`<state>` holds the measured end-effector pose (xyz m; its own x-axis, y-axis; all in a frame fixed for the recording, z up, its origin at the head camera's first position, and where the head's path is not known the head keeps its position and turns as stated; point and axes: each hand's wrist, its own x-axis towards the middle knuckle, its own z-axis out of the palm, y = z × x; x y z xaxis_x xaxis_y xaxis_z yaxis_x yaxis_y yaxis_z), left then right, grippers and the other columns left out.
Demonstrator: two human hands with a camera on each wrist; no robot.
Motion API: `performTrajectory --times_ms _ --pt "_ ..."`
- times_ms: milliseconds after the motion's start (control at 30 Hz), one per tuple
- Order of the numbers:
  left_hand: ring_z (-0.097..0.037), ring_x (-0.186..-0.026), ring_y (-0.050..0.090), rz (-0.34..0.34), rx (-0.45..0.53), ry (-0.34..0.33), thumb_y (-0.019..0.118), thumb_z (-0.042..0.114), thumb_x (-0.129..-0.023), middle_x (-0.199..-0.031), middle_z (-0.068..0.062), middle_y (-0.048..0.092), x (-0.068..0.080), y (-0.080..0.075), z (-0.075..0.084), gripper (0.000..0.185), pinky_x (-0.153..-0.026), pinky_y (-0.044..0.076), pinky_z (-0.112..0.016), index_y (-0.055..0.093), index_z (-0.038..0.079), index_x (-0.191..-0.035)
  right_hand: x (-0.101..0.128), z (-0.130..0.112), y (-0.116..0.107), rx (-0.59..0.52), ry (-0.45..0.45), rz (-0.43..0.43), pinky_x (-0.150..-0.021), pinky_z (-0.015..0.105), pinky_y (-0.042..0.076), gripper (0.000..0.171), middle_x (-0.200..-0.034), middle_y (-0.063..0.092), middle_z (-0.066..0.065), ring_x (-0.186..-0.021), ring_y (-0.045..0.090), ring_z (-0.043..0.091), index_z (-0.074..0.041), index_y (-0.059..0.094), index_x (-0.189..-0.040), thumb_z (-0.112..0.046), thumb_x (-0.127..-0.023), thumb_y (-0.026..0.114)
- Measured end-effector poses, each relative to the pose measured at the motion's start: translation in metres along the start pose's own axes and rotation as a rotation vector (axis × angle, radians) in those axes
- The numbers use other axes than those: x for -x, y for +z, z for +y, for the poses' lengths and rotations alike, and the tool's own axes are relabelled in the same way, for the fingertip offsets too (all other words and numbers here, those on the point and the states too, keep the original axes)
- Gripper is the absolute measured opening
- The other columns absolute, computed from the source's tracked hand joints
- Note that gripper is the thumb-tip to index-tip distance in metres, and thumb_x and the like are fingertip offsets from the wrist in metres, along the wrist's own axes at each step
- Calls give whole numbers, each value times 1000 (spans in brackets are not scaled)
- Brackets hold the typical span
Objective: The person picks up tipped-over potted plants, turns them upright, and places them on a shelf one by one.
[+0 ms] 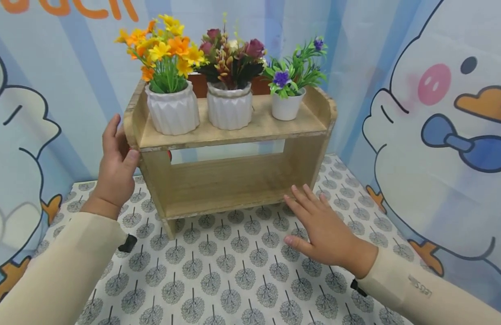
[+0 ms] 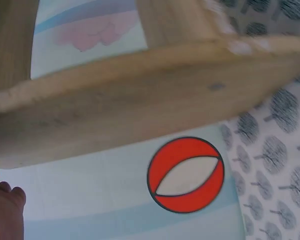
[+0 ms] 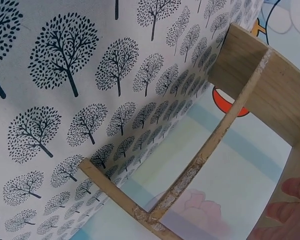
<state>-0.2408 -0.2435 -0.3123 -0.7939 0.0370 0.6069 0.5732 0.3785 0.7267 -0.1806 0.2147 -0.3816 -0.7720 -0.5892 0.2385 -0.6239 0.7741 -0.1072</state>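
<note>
A two-tier wooden shelf (image 1: 230, 183) stands upright on a cloth printed with trees. On its top board are yellow and orange flowers in a white ribbed pot (image 1: 173, 110), dark red roses in a similar pot (image 1: 230, 108), and a purple-flowered plant in a smaller white pot (image 1: 287, 107). My left hand (image 1: 116, 167) is at the shelf's left side panel, thumb near the front edge; in the left wrist view its fingers (image 2: 7, 200) lie beside the panel. Fingers spread, my right hand (image 1: 325, 232) hovers before the lower right of the shelf; whether it touches wood is unclear.
The tree-patterned cloth (image 1: 230, 266) covers the surface in front of the shelf. Behind and on both sides hang light blue curtains with large cartoon ducks (image 1: 437, 189). A red and white ball print (image 2: 185, 175) shows behind the panel.
</note>
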Motion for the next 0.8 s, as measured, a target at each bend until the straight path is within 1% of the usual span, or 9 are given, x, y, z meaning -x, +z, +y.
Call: performTrajectory --times_ms 100,167,200,267,400,467,567,633,800 --pt "-28 -160 24 -24 -44 59 48 48 -109 -172 -12 25 11 -5 -7 79 -127 19 -32 7 17 -169 0 0 0 0 1 3 -121 74 14 90 -174 15 19 -160 11 47 -9 26 -168 -60 -101 59" --pt "-34 -162 17 -42 -81 65 51 51 -107 -174 -13 21 19 -8 -9 83 -130 11 -41 8 16 -169 0 0 0 -4 3 4 -121 74 14 90 -174 16 20 -160 11 47 -9 26 -168 -60 -101 60" --pt "-38 -162 15 -51 -102 62 52 52 -107 -175 -13 19 23 -9 -9 84 -131 9 -48 8 16 -169 0 0 0 -8 5 3 -121 74 13 90 -174 16 19 -160 10 46 -9 26 -168 -59 -101 60" --pt "-42 -161 13 -65 -124 35 52 48 -107 -176 -14 15 30 -11 -8 82 -129 8 -57 9 16 -170 0 0 0 -10 8 2 -122 74 13 91 -174 15 19 -161 9 45 -10 26 -168 -59 -101 61" --pt "-46 -161 10 -82 -170 -7 51 38 -108 -176 -15 10 46 -17 -7 79 -125 5 -69 8 18 -171 -1 1 2 -11 7 3 -122 73 13 91 -175 14 18 -161 9 45 -10 24 -168 -61 -101 59" --pt "-46 -161 9 -83 -178 -18 51 33 -107 -176 -16 10 54 -21 -8 78 -124 4 -71 8 18 -171 -1 1 3 -9 2 6 -122 73 13 91 -175 14 18 -161 10 46 -10 24 -168 -62 -102 57" --pt "-47 -161 8 -87 -207 -29 52 32 -106 -176 -16 9 64 -25 -9 79 -123 3 -74 9 18 -171 -1 0 4 -16 -5 11 -122 73 13 91 -175 14 18 -160 11 46 -9 26 -168 -63 -102 57" --pt "-47 -160 9 -86 -232 -19 54 30 -105 -176 -16 10 70 -26 -9 80 -122 4 -74 10 18 -171 0 0 4 -19 -6 13 -123 72 13 91 -175 14 18 -161 10 46 -10 26 -168 -63 -101 57" --pt "-44 -161 8 -90 -314 24 59 33 -102 -177 -12 8 84 -26 -6 82 -122 6 -74 14 22 -171 1 1 6 -24 -6 17 -123 72 12 90 -175 14 17 -161 10 46 -10 26 -168 -63 -102 56"
